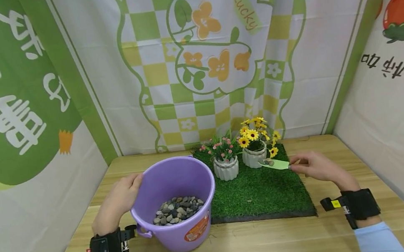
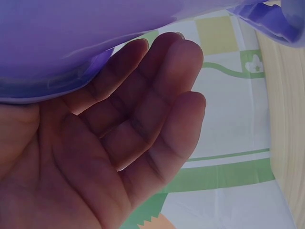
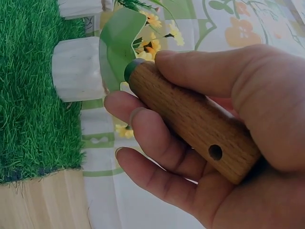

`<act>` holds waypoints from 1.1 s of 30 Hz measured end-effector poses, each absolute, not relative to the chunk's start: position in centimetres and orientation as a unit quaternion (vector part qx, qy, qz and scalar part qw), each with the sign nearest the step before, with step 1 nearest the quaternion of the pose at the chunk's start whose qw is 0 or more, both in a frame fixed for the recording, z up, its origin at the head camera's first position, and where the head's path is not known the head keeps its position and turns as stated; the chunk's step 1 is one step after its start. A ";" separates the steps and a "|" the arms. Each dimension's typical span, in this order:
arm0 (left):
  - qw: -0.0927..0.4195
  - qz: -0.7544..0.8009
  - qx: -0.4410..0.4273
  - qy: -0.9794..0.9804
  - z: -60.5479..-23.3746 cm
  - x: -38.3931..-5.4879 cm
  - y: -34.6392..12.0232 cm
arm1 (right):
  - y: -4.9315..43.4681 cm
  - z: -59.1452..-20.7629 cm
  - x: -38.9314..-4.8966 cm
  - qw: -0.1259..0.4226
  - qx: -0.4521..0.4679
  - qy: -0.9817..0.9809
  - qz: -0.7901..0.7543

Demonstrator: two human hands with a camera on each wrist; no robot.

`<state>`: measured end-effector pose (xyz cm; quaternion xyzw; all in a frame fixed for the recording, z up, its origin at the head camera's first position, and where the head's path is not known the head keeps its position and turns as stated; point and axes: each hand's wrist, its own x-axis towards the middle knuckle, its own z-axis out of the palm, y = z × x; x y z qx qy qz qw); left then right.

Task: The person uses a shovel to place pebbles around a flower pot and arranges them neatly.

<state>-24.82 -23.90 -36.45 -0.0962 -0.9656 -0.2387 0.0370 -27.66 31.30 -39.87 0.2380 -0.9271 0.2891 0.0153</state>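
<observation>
A purple bucket stands on the table, tilted slightly, with pebbles in its bottom. My left hand holds its left rim. In the left wrist view the thumb is hidden behind the bucket's rim, while the slightly bent fingers lie outside. My right hand grips a small garden trowel by its wooden handle, thumb on top. Its light green blade carries a few pebbles, held beside a white pot of yellow flowers.
A second white pot with pink flowers stands left of the first. Both pots stand on an artificial grass mat on the wooden table. Printed cloth hangs behind and on both sides.
</observation>
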 end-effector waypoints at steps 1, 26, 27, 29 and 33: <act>0.036 -0.238 -0.096 -0.966 -36.4 -24.8 -23.9 | 31.3 -39.9 -27.7 0.015 0.238 -0.927 0.289; 0.027 -0.248 -0.089 -0.964 -36.4 -24.7 -23.9 | 32.3 -41.4 -29.9 0.001 0.219 -0.942 0.256; 0.026 -0.249 -0.089 -0.964 -36.4 -24.8 -23.9 | 32.3 -41.4 -30.0 0.004 0.219 -0.943 0.249; 0.024 -0.251 -0.087 -0.964 -36.4 -24.8 -23.9 | 32.4 -41.5 -30.1 0.009 0.219 -0.947 0.234; 0.023 -0.251 -0.088 -0.964 -36.4 -24.7 -23.9 | 32.4 -41.6 -30.3 0.015 0.225 -0.951 0.210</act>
